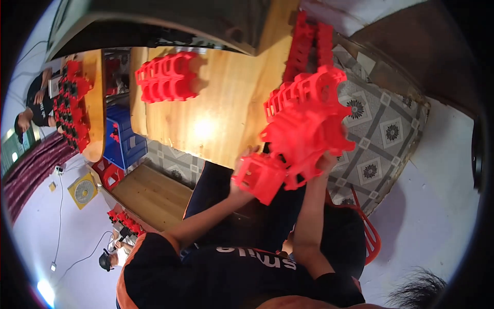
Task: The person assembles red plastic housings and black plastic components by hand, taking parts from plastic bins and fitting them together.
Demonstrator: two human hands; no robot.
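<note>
My left hand [239, 189] is closed around a small boxy red plastic piece [260, 177] with an open, hollow side. My right hand [324, 164] grips the lower right of a larger red moulded plastic part [301, 135] with rounded cutouts, and its fingers are partly hidden. The two pieces are close together over my lap at the table's near edge; whether they are joined I cannot tell. Just beyond them, a ribbed red plastic part [296, 95] overlaps the larger one in view.
On the wooden table [226, 98] lies a red block of rounded cells [167, 77]. Long red strips [307, 44] are at its right edge. A dark metal housing [170, 26] stands at the back. Blue crates [123, 136] and another table with red parts [74, 105] are left, with people nearby.
</note>
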